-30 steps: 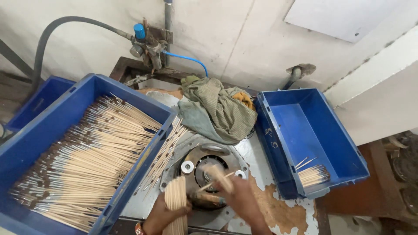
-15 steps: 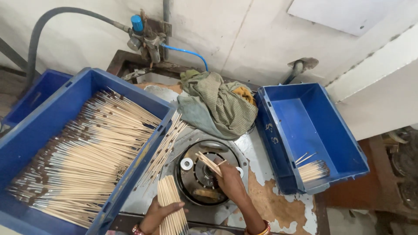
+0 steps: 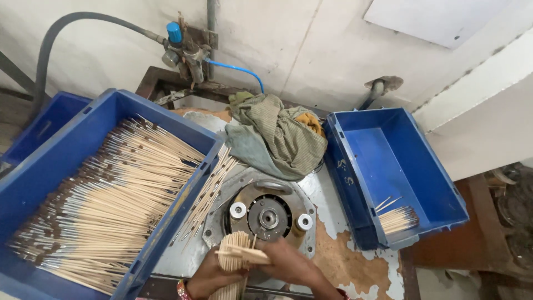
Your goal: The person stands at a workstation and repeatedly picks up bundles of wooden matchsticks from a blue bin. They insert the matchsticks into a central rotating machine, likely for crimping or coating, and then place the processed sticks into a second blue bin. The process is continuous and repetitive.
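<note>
My left hand (image 3: 208, 275) holds an upright bundle of thin wooden sticks (image 3: 233, 250) at the bottom edge. My right hand (image 3: 291, 264) grips a few sticks (image 3: 247, 254) laid crosswise against that bundle. Both hands meet just in front of a round metal machine head (image 3: 266, 215) with two small white rollers. More loose sticks (image 3: 208, 191) lean between the machine and the left crate.
A large blue crate (image 3: 183, 191) on the left is full of sticks (image 3: 94, 211). A blue crate (image 3: 355, 183) on the right holds a small pile of sticks (image 3: 397, 219). A crumpled green cloth (image 3: 275, 136) lies behind the machine. Hoses and a valve (image 3: 186, 50) hang on the wall.
My right hand pulled back from the machine head toward me and now joins the left hand at the bundle. The machine's centre is uncovered.
</note>
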